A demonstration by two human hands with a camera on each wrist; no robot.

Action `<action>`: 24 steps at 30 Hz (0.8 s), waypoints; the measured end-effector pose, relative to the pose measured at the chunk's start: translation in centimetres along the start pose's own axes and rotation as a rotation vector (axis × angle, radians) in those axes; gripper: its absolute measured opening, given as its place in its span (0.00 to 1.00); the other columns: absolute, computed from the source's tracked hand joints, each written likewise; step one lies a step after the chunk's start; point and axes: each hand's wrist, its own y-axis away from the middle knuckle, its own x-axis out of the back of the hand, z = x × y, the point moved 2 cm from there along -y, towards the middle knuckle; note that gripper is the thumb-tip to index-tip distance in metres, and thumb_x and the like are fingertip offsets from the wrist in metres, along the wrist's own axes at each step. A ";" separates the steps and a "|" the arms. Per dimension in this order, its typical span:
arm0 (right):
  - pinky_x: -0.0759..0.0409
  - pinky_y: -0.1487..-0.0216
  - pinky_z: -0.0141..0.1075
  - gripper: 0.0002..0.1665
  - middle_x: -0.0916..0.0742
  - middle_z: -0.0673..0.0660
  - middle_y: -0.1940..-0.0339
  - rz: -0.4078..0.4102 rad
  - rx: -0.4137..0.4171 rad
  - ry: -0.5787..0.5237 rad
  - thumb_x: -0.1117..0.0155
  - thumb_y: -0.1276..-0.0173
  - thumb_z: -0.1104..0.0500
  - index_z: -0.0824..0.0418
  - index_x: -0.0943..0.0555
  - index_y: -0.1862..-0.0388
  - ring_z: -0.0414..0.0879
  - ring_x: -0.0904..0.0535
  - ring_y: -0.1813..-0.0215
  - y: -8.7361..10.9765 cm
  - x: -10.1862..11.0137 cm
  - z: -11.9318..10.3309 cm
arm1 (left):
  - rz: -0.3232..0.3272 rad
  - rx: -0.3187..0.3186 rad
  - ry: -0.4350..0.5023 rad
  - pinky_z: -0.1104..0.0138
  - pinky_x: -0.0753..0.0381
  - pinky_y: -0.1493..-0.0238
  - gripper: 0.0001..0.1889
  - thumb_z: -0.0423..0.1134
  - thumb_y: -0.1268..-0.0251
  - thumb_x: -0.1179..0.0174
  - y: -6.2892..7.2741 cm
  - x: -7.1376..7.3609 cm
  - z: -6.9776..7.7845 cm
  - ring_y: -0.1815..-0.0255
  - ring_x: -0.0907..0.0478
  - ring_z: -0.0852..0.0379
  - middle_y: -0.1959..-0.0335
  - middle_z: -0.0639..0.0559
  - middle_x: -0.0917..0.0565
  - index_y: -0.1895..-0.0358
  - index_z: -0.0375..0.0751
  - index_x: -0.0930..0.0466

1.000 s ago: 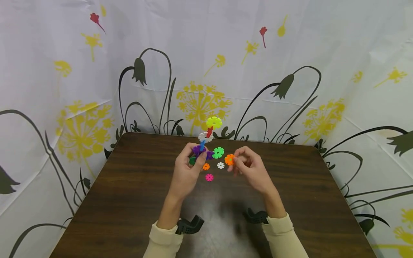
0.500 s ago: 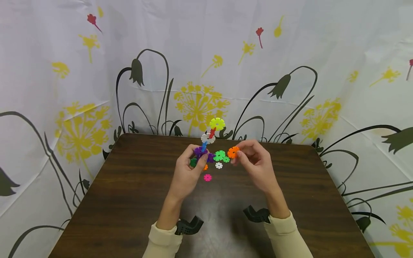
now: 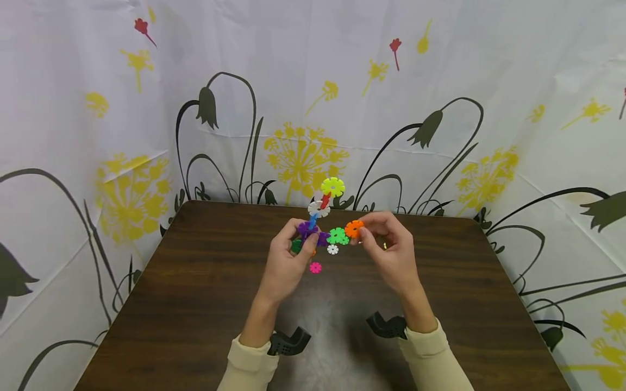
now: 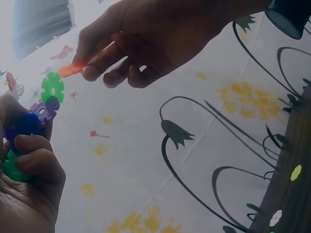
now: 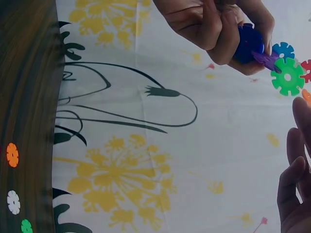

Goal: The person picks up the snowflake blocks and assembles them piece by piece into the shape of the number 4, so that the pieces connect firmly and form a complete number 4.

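My left hand (image 3: 288, 259) grips a build of interlocking flower discs by its purple disc (image 3: 306, 229), dark green disc (image 3: 295, 246) and dark blue disc (image 5: 248, 44). From there a blue disc (image 3: 312, 221), a white disc (image 3: 319, 209), a red disc (image 3: 325, 200) and a yellow disc (image 3: 332, 187) rise in a chain. A light green disc (image 3: 337, 235) sticks out to the right. Between thumb and fingers, my right hand (image 3: 392, 245) pinches an orange disc (image 3: 353, 228) at the light green disc's edge; whether their slots interlock, I cannot tell.
On the dark wooden table (image 3: 205, 304) lie loose small discs, among them a pink disc (image 3: 315, 267) and a white disc (image 3: 332, 249). The right wrist view also has an orange loose disc (image 5: 12, 154). A flower-printed curtain (image 3: 303, 98) hangs behind the table.
My right hand has brought the orange disc up against the light green disc; earlier a gap separated them. The build in my left hand has shifted slightly right.
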 end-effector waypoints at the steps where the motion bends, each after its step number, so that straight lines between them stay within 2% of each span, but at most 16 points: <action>1: 0.16 0.65 0.30 0.11 0.09 0.53 0.63 0.000 -0.002 0.009 0.36 0.26 0.75 0.69 0.18 0.48 0.42 0.12 0.64 0.0 -0.1 0.0 | -0.001 0.000 0.002 0.70 0.28 0.78 0.04 0.29 0.21 0.40 -0.1 0.0 0.0 0.77 0.31 0.60 0.70 0.49 0.25 0.50 0.34 0.23; 4: 0.17 0.65 0.30 0.12 0.10 0.58 0.65 0.009 -0.009 0.039 0.35 0.27 0.75 0.66 0.17 0.48 0.42 0.13 0.64 0.1 -0.3 0.0 | -0.005 0.001 0.006 0.70 0.27 0.78 0.04 0.30 0.21 0.40 -0.1 -0.1 0.0 0.77 0.30 0.60 0.70 0.49 0.24 0.50 0.34 0.23; 8: 0.17 0.65 0.28 0.12 0.10 0.59 0.65 0.030 0.003 0.056 0.34 0.28 0.76 0.67 0.16 0.50 0.40 0.14 0.65 0.1 -0.7 -0.1 | -0.006 -0.004 0.040 0.70 0.27 0.82 0.04 0.29 0.20 0.41 -0.1 -0.2 0.0 0.81 0.31 0.60 0.73 0.50 0.25 0.50 0.33 0.23; 11: 0.15 0.62 0.28 0.12 0.10 0.62 0.63 0.041 0.020 0.058 0.34 0.30 0.77 0.69 0.15 0.50 0.39 0.13 0.64 -0.1 -0.9 -0.4 | -0.013 -0.034 0.080 0.69 0.25 0.85 0.04 0.28 0.20 0.42 -0.2 -0.1 0.2 0.84 0.31 0.59 0.75 0.49 0.27 0.49 0.31 0.25; 15: 0.13 0.60 0.27 0.13 0.10 0.63 0.58 0.055 0.030 0.067 0.34 0.31 0.78 0.70 0.15 0.50 0.36 0.14 0.63 -0.5 -1.2 -0.5 | -0.014 -0.057 0.097 0.69 0.24 0.83 0.05 0.27 0.20 0.42 -0.4 -0.1 0.4 0.83 0.30 0.58 0.75 0.49 0.26 0.49 0.30 0.25; 24: 0.13 0.58 0.26 0.14 0.11 0.70 0.58 0.100 0.089 0.050 0.35 0.35 0.83 0.75 0.19 0.53 0.36 0.13 0.62 -0.9 -2.3 0.1 | 0.052 0.008 0.120 0.72 0.25 0.81 0.06 0.27 0.20 0.42 -0.8 -0.2 0.2 0.82 0.32 0.60 0.74 0.52 0.27 0.48 0.29 0.25</action>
